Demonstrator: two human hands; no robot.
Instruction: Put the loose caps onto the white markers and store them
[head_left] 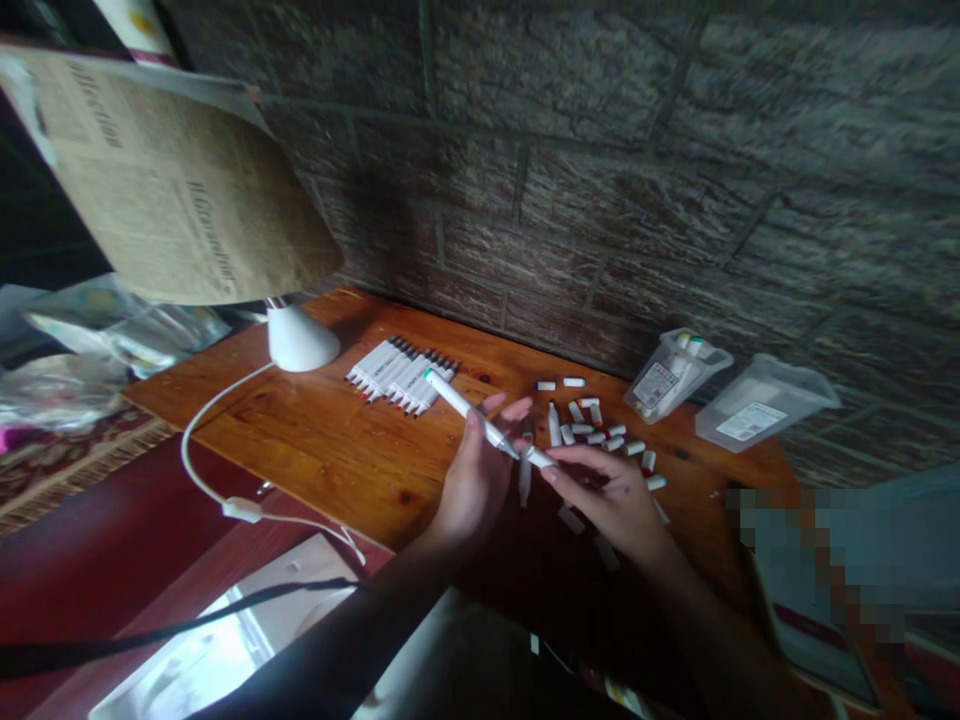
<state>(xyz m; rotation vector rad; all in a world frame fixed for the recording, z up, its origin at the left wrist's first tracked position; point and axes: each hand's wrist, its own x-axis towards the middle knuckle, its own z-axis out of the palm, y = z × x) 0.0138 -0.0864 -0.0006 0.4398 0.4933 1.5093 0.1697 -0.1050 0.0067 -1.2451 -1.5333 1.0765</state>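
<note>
My left hand [480, 470] holds a white marker [457, 402] slantwise, its green-marked end pointing up and left. The marker's other, tapered end points toward my right hand [611, 495]. Between the thumb and fingers of that hand is a white marker cap [540, 458], close to the marker's tip; whether the two touch I cannot tell. Several loose caps [615, 432] lie scattered behind my right hand. A capless white marker [554, 425] lies among them. To the left, several markers [401, 372] lie side by side in a row on the wooden table [337, 440].
Two clear plastic containers stand at the back right; one container [660, 380] holds a few markers, the other container [765, 400] stands beside it. A lamp [304, 335] with a paper-like shade and white cord [191, 430] is at left. A brick wall [562, 200] rises behind the table.
</note>
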